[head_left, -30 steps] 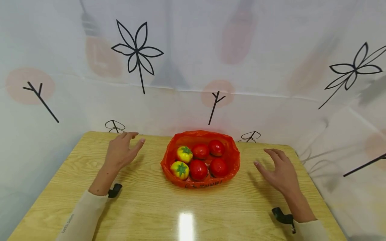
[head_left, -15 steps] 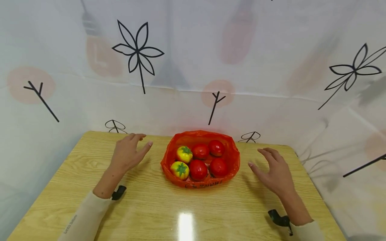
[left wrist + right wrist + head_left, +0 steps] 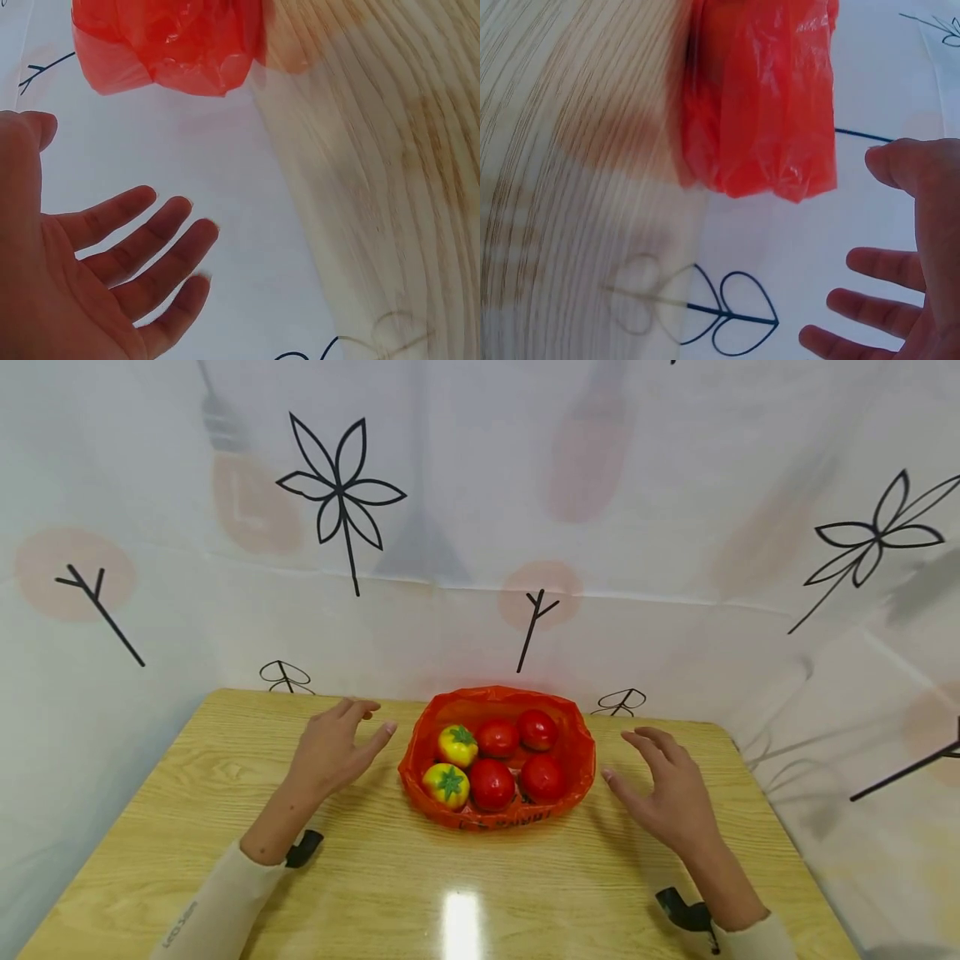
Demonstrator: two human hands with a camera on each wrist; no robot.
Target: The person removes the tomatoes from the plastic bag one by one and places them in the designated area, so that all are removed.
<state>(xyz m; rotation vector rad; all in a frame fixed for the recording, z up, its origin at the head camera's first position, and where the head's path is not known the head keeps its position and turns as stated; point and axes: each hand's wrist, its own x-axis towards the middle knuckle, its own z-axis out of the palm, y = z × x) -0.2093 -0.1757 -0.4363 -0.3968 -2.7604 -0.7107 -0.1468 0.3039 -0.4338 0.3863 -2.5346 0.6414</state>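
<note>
A red plastic bag (image 3: 577, 756) with its rim spread wide sits toward the back of the table. Inside lie several red tomatoes (image 3: 492, 785) and two yellow ones with green leafy tops, one yellow tomato (image 3: 446, 786) being nearest the front left. My left hand (image 3: 333, 752) hovers left of the bag, fingers relaxed and thumb toward it, holding nothing. On the other side my right hand (image 3: 667, 793) hovers just off the bag's right edge, fingers apart and nothing in them. Both wrist views show a gap between the hand and the bag's side wall (image 3: 172, 45).
The wooden table (image 3: 375, 877) has its back edge against a pale cloth (image 3: 465, 510) printed with plant outlines. Cloth also rises along the left and right sides. A black wrist mount (image 3: 303, 849) hangs under the left forearm, another mount (image 3: 684, 910) under the right.
Both hands have moved inward toward the bag, the left one rightward and the right one leftward. The bag and the tomatoes have stayed in place.
</note>
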